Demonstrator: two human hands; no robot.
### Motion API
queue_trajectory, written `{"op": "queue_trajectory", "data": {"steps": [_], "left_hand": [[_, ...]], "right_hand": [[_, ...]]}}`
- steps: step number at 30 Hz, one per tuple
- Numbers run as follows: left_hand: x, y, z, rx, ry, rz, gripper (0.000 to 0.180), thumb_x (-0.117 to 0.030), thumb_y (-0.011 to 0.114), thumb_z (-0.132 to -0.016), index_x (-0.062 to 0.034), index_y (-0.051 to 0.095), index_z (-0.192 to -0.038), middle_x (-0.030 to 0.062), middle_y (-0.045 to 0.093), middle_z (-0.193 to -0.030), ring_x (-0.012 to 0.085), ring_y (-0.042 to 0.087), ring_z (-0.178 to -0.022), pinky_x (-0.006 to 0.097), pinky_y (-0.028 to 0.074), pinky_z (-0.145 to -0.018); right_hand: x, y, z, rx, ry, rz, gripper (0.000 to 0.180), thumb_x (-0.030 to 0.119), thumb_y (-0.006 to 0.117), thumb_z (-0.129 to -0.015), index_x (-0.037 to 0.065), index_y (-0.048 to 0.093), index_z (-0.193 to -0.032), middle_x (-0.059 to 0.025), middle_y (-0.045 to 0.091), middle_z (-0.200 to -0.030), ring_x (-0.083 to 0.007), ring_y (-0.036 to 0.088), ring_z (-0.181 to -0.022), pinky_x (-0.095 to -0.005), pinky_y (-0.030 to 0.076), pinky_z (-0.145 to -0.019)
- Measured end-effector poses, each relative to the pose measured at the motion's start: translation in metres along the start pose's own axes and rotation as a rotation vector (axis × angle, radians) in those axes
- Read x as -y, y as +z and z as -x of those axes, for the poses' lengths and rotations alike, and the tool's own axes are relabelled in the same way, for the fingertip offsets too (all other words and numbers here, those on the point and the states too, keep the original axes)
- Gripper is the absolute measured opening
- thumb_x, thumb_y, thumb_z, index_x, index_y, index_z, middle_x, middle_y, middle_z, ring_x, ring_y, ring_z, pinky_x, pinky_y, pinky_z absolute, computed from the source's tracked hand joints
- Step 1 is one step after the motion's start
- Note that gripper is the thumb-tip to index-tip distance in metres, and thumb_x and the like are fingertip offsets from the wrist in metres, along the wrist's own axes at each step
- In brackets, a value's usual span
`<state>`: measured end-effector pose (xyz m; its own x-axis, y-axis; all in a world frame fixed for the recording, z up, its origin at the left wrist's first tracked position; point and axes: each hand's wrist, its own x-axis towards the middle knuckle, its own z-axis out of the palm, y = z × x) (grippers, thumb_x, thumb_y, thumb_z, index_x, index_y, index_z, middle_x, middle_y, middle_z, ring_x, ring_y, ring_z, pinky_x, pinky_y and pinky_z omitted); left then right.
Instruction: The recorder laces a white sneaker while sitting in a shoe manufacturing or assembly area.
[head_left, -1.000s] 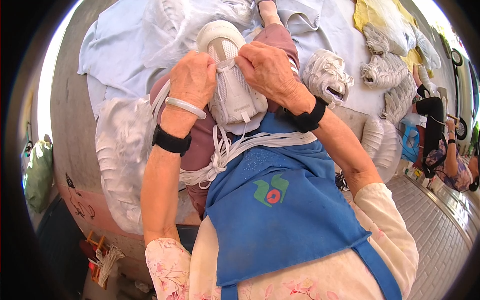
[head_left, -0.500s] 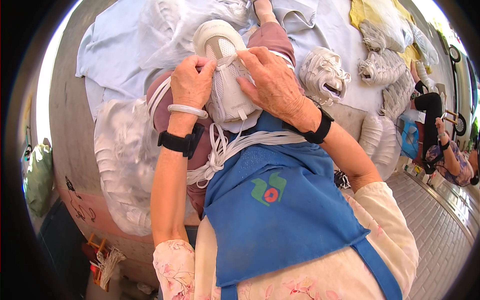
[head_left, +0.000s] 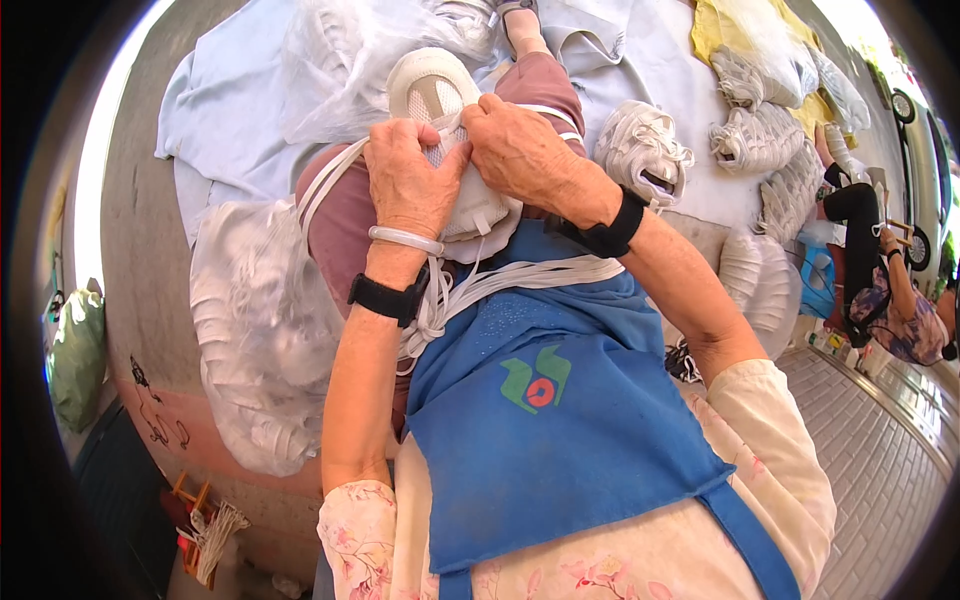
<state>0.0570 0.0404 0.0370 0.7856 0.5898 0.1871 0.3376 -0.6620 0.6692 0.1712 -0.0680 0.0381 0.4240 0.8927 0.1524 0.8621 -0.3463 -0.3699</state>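
A blue apron is worn over a floral blouse; black wristbands and a clear bangle are seen above it.

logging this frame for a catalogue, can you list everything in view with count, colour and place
white shoe: one, white, on the lap, under both hands
white laces: a bundle, white, across the lap below the shoe
plastic bag of shoes: one, clear with white contents, left of the lap
loose shoes: several, white, on the pale sheet at right
pale sheet: one, light blue, under the goods
green bag: one, far left
blue apron: one, on the person
left hand: fingers on the shoe
right hand: fingers on the shoe
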Motion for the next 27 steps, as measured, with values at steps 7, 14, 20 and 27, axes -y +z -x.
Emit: {"op": "queue_trajectory", "data": {"steps": [7,14,20,27], "left_hand": [[-0.001,0.013,0.009,-0.152,0.094,0.01,0.025,-0.009,0.073,-0.071,-0.0055,0.049,-0.079,0.0105,0.05,-0.087,0.0308,0.049,-0.085,0.039,0.04,-0.077],[-0.002,0.011,0.003,-0.128,0.12,0.034,0.022,-0.006,0.071,-0.071,-0.0046,0.052,-0.083,0.0127,0.054,-0.096,0.0332,0.053,-0.09,0.041,0.044,-0.079],[-0.012,0.007,0.015,-0.061,0.1,-0.026,0.019,-0.012,0.072,-0.077,-0.0024,0.058,-0.085,0.0161,0.058,-0.112,0.0338,0.056,-0.104,0.041,0.046,-0.087],[-0.021,0.003,0.015,-0.04,0.123,-0.16,0.015,-0.011,0.067,-0.082,-0.0015,0.059,-0.09,0.0165,0.057,-0.114,0.0345,0.058,-0.101,0.041,0.048,-0.083]], "right_hand": [[-0.011,-0.028,0.009,0.131,-0.266,-0.303,0.007,0.002,0.059,-0.073,-0.003,0.058,-0.079,-0.0127,0.053,-0.085,-0.0275,0.054,-0.085,-0.0357,0.051,-0.072],[0.001,-0.01,0.018,-0.094,-0.048,-0.338,0.021,0.003,0.06,-0.075,-0.001,0.052,-0.094,-0.0167,0.053,-0.089,-0.036,0.057,-0.083,-0.0421,0.049,-0.071],[-0.006,-0.001,0.023,-0.161,-0.061,-0.409,0.02,0.002,0.059,-0.075,0.001,0.052,-0.093,-0.0168,0.053,-0.088,-0.037,0.057,-0.082,-0.0436,0.048,-0.069],[0.009,-0.002,0.024,-0.198,-0.113,-0.4,0.017,0.002,0.059,-0.075,0.0,0.05,-0.09,-0.0161,0.052,-0.083,-0.0353,0.056,-0.082,-0.0424,0.048,-0.069]]}}
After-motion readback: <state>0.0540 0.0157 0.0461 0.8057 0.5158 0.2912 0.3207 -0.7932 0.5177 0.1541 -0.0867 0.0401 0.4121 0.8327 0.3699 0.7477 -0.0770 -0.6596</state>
